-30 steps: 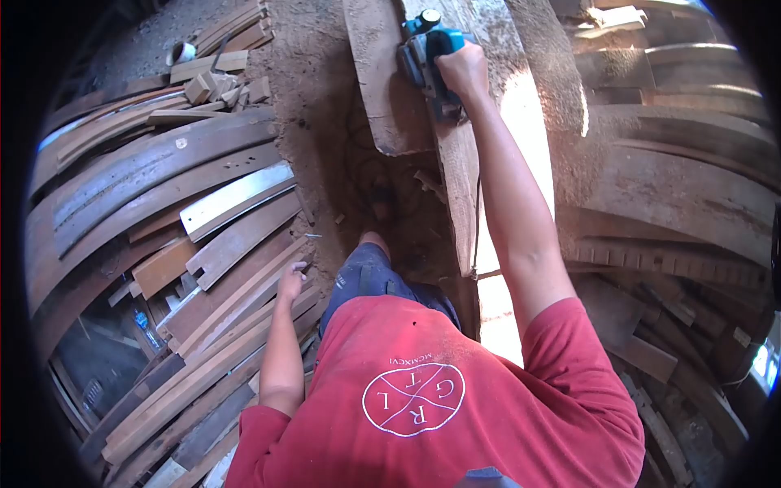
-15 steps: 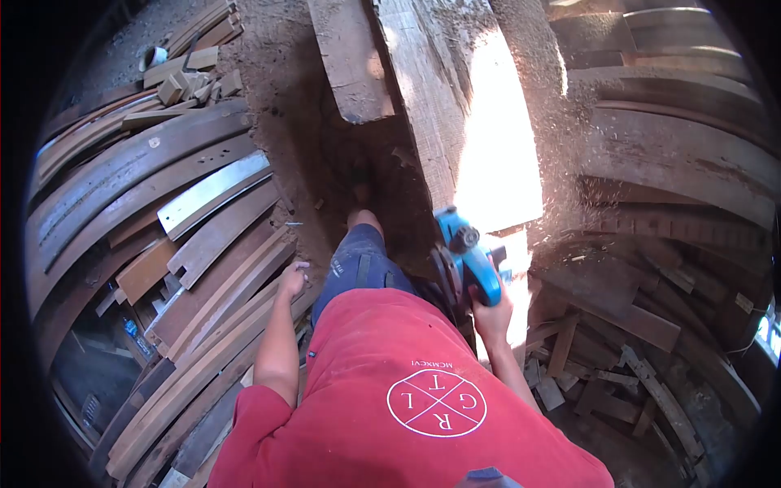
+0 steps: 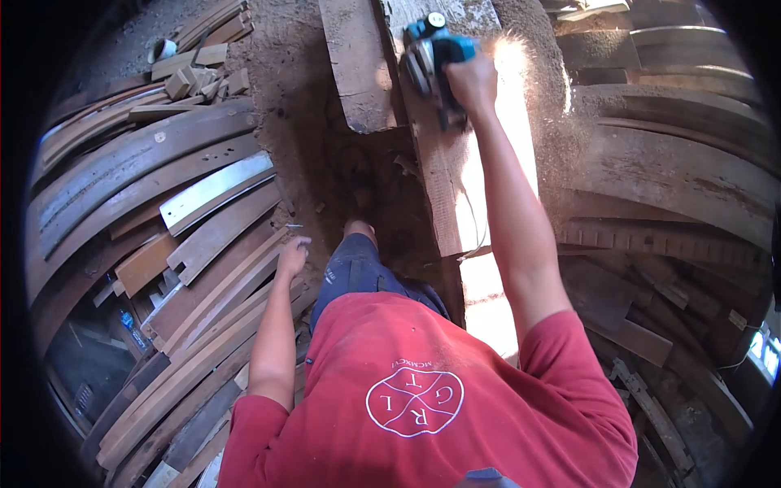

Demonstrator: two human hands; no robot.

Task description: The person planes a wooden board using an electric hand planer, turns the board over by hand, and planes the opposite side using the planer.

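My right hand (image 3: 474, 83) is closed round the handle of a blue electric planer (image 3: 449, 54). The planer rests on the upper part of a thick wooden beam (image 3: 446, 167), and my right arm stretches out along that beam. Sawdust flies off to the right of the tool, in bright sunlight. A thin cord or strip hangs over the beam's near end. Away from the beam, my left hand (image 3: 294, 256) hangs at my left side with its fingers loosely bent and nothing visible in it.
A second plank (image 3: 355, 69) lies left of the beam. Stacked boards (image 3: 211, 195) fill the left side, and more long boards (image 3: 683, 154) lie on the right. Small offcuts (image 3: 195, 84) and a white roll (image 3: 162, 50) sit at upper left. Sawdust covers the ground.
My right hand has pushed the planer forward along the beam, from its near end to the upper part, and my arm is now extended. My left hand has barely moved.
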